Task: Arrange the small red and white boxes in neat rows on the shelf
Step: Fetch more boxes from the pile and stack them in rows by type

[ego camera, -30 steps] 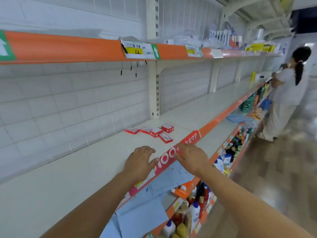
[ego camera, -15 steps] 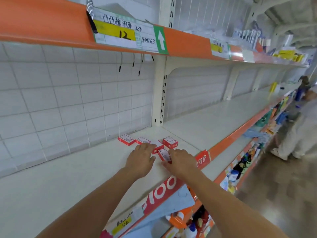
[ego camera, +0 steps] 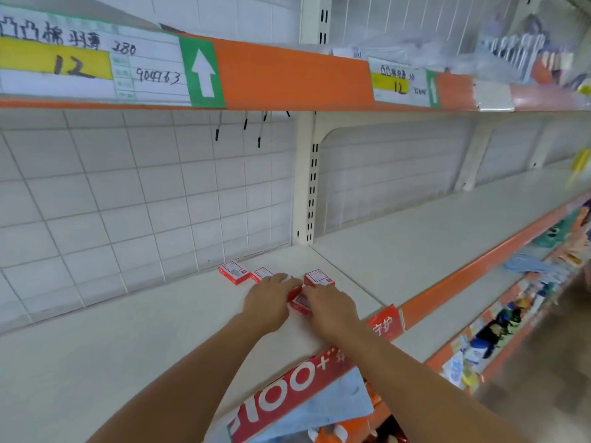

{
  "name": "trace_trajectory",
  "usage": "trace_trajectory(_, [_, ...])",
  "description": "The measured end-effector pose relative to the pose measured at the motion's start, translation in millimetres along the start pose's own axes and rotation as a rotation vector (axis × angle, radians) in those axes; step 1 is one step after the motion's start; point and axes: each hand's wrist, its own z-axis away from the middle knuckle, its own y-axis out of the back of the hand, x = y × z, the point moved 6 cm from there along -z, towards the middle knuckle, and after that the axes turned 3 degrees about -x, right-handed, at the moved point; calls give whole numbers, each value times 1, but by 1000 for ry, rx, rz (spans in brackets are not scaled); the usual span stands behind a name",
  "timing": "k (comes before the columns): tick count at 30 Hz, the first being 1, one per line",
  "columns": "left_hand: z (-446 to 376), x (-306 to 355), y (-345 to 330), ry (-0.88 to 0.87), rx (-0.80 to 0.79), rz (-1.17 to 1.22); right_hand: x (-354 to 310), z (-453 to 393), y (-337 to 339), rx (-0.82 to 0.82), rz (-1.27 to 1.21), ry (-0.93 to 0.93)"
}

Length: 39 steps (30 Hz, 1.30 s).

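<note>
The white shelf (ego camera: 160,330) runs from the near left away to the right, with a wire-grid back panel (ego camera: 128,203) behind it and an orange-edged upper shelf (ego camera: 287,75) overhead carrying price labels.

Both hands are out over the middle of the shelf, close together, and the small red and white boxes lie directly beyond and between them, near the back panel. The left hand (ego camera: 268,302) lies palm down with its fingers reaching over one box, which is mostly hidden; whether they curl round it I cannot tell. The right hand (ego camera: 331,306) covers the right side of the nearest box (ego camera: 300,303), which shows between the two hands with its long axis running roughly front to back; its grip is also hidden.

Three more boxes sit in a loose line behind: the far-left box (ego camera: 234,272), a second box (ego camera: 261,274) just left of the left fingertips, and a right box (ego camera: 319,278) just beyond the right hand. Their long axes are angled, not parallel.

The nearest box is out of line, in front of the others, so it probably needs moving back to join the row. Both hands are equally near it.
</note>
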Motion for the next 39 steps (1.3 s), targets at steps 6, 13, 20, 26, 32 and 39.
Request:
trace_trajectory(6, [2,4,-1,37,12,22,10,-3,-2,15,-91,22])
trace_trajectory(13, [36,-24,8,260,95,-17,-2,-8,0,65,-143,148])
trace_trajectory(20, [122,-59,33,498,185,-51,-62,-4,-8,27,-222,354])
trace_trajectory(26, [211,-82,58,675,253,-61,-139,22,-7,3,-255,541])
trace_trajectory(32, [298,-94,80,809,351,-54,-214,63,4,10,-251,715])
trace_trajectory(39, [429,-99,93,934,399,-70,-314,140,-3,-42,-249,864])
